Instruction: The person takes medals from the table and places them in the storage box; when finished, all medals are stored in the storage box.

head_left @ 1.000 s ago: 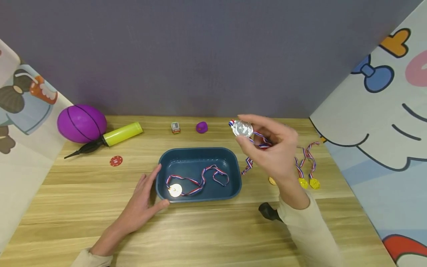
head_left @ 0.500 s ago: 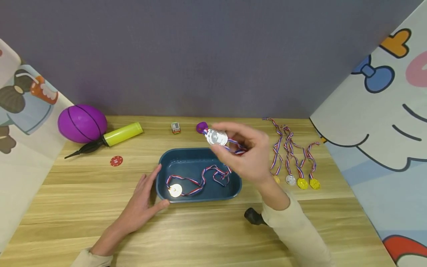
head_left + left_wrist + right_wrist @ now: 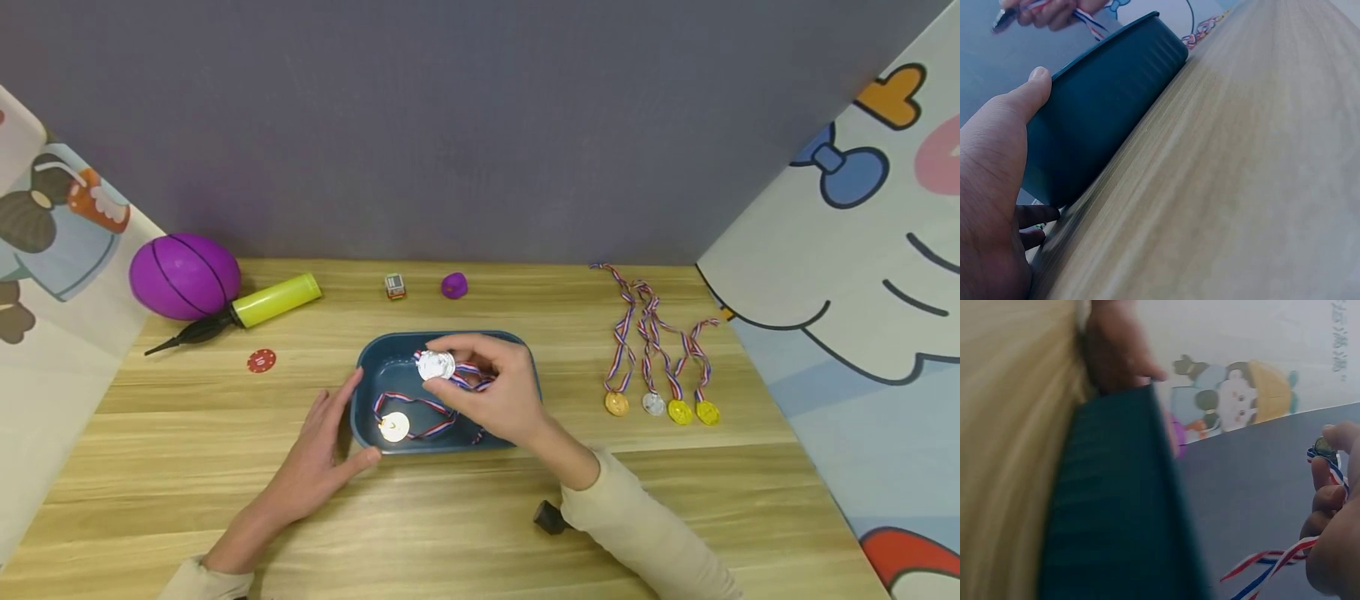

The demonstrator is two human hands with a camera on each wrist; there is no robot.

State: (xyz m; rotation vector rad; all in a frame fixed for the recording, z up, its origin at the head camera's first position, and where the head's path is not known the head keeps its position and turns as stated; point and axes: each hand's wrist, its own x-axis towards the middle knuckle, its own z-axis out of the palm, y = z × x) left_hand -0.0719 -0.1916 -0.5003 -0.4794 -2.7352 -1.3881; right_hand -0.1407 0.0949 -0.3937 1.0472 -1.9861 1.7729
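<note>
A dark blue tray (image 3: 372, 357) sits mid-table, seen from outside as the tray (image 3: 1104, 106) and the tray (image 3: 1116, 506) in the wrist views. Inside lies a medal (image 3: 394, 427) on a striped ribbon. My right hand (image 3: 495, 387) is over the tray and pinches a silver medal (image 3: 436, 365), its ribbon (image 3: 472, 379) bunched in the fingers; the right wrist view shows that ribbon (image 3: 1272, 565) hanging down. My left hand (image 3: 322, 454) rests flat against the tray's left end, thumb (image 3: 1035, 84) on the wall.
Several medals (image 3: 660, 406) with ribbons lie in a row at the right. At the back left are a purple ball (image 3: 184, 276), a yellow pump (image 3: 270, 302) and a red chip (image 3: 261, 361). A small toy (image 3: 394, 286) and a purple lump (image 3: 453, 285) sit behind the tray.
My right hand has carried the silver medal left and down, from above the row of medals to just over the tray. The left hand has stayed still.
</note>
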